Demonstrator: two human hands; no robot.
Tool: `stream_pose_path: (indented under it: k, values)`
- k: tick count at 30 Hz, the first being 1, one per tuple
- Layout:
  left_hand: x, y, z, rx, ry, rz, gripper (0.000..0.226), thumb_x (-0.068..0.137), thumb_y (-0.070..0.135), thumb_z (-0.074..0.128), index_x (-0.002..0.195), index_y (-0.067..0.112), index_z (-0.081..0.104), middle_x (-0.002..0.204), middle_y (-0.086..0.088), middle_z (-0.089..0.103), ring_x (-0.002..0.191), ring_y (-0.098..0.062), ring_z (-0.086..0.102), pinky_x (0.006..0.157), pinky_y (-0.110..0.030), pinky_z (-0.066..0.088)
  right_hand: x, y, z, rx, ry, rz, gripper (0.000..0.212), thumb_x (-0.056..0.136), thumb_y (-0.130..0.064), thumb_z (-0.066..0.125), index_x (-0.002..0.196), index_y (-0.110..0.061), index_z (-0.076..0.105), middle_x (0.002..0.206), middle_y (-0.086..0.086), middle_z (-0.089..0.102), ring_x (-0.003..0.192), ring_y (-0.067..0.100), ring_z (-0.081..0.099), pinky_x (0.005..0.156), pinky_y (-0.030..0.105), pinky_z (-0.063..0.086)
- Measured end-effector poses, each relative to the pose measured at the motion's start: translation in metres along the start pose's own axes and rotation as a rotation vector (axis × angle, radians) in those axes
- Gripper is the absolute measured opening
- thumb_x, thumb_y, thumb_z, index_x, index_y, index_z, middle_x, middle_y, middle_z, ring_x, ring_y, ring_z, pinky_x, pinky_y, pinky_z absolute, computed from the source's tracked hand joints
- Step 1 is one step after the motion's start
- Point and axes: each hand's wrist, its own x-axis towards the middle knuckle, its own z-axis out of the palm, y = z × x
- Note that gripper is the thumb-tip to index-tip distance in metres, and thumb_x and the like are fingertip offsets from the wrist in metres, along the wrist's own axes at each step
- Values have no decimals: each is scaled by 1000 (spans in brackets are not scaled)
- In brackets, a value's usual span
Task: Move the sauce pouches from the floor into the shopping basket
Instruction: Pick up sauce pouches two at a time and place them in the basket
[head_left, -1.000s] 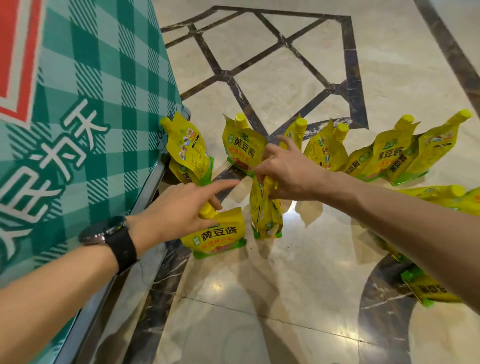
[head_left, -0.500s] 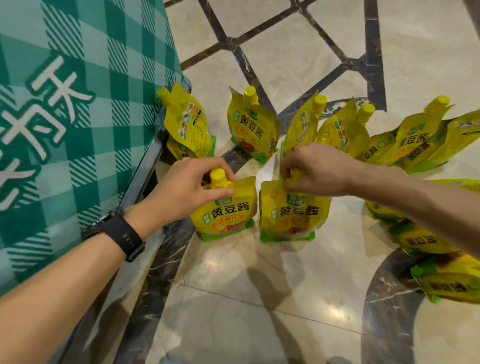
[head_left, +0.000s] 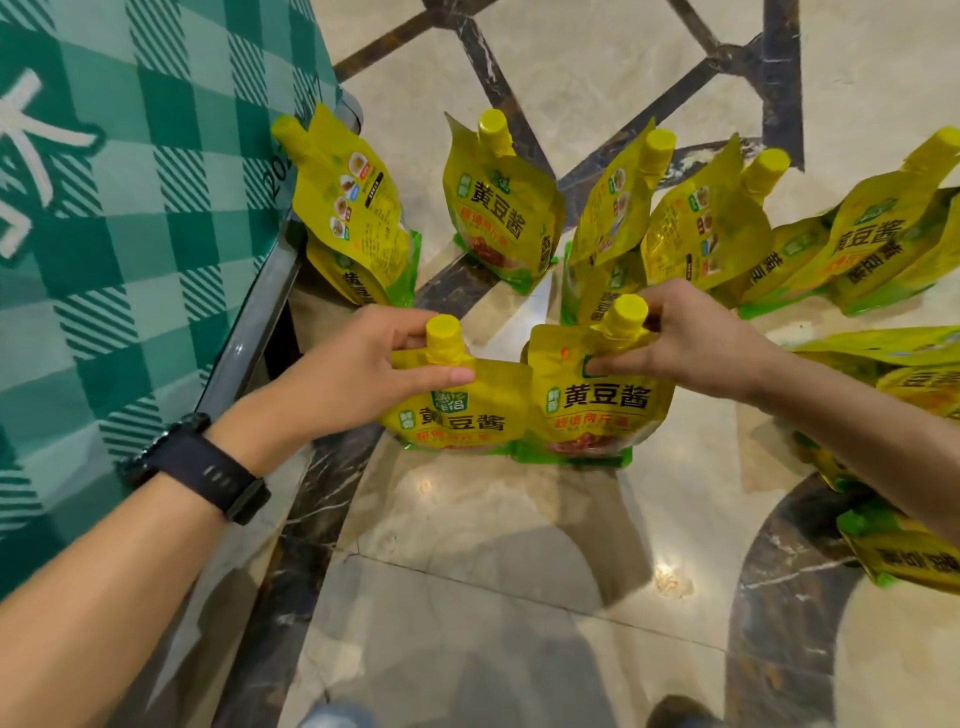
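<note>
Glossy beige marble floor (head_left: 467, 597) with dark inlay beside green checked cloth (head_left: 130, 234)

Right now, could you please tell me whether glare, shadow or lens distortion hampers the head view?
Head view: small glare spots and soft arm shadows lie on the polished floor; wide-angle bending tilts the far-right pouches outward; print on the pouch in the right hand is sharp.

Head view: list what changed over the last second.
The left hand, open a second ago, now pinches the spout of the left pouch. The right hand turned the right pouch face-on beside it. Both still stand on the floor; the pouches behind stayed put.
</note>
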Motion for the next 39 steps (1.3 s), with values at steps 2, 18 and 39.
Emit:
stream_pose_path:
  k: [2, 18, 39]
  values:
    - [0, -1, 2, -16, 103, -12, 23, 77, 27, 73, 92, 10, 73, 94, 8, 78, 87, 0, 72, 73, -15, 56, 0, 1, -1, 21, -2, 4, 12, 74, -22, 84, 78, -20, 73, 78, -8, 73, 70, 0, 66, 60, 14, 49]
    - [-20, -101, 24, -214, 86, -132, 75, 67, -8, 82, 134, -8, 48, 122, -14, 70, 109, -19, 71, 90, -29, 58, -39, 62, 24, 378, -74, 188, 56, 69, 6, 82, 115, -20, 66, 110, -7, 75, 103, 9, 70, 90, 27, 57]
    - [-46, -108, 48, -320, -8, -548, 77, 60, 62, 86, 126, 32, 64, 116, 9, 75, 107, -15, 72, 101, -48, 53, -18, 64, 32, 349, -77, 225, 57, 70, 0, 83, 117, -26, 64, 111, -11, 72, 104, 3, 65, 90, 30, 50]
